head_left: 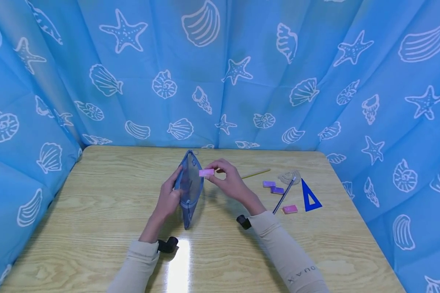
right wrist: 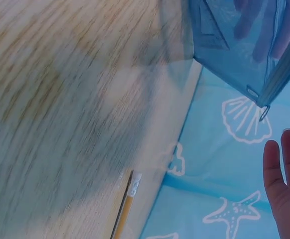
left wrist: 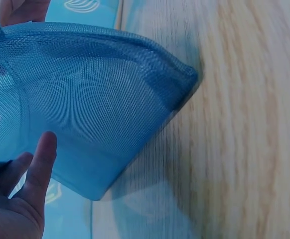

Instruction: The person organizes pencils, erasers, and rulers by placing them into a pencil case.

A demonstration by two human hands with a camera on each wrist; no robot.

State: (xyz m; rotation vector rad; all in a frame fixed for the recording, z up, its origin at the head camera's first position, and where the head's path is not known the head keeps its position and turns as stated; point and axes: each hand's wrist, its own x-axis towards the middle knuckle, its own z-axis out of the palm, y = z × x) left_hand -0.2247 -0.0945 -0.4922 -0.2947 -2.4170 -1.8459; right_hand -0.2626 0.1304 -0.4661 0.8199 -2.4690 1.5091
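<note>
My left hand (head_left: 168,198) holds a blue mesh zipper pouch (head_left: 192,189) upright over the table, its mouth spread apart. In the left wrist view the mesh side of the pouch (left wrist: 95,94) fills much of the picture, with fingers against it. Between thumb and fingertips, my right hand (head_left: 230,181) pinches a pink eraser (head_left: 206,173) at the pouch's mouth. Through the mesh in the right wrist view, a set square (right wrist: 211,30) shows inside the pouch. The pinched eraser is out of sight in that view.
Right of the pouch lie a yellow pencil (head_left: 256,173), two purple erasers (head_left: 277,190), a clear protractor (head_left: 288,176), a dark pencil (head_left: 284,196), a blue set square (head_left: 309,197) and another pink eraser (head_left: 289,209). A blue curtain (head_left: 220,81) surrounds the wooden table (head_left: 110,195).
</note>
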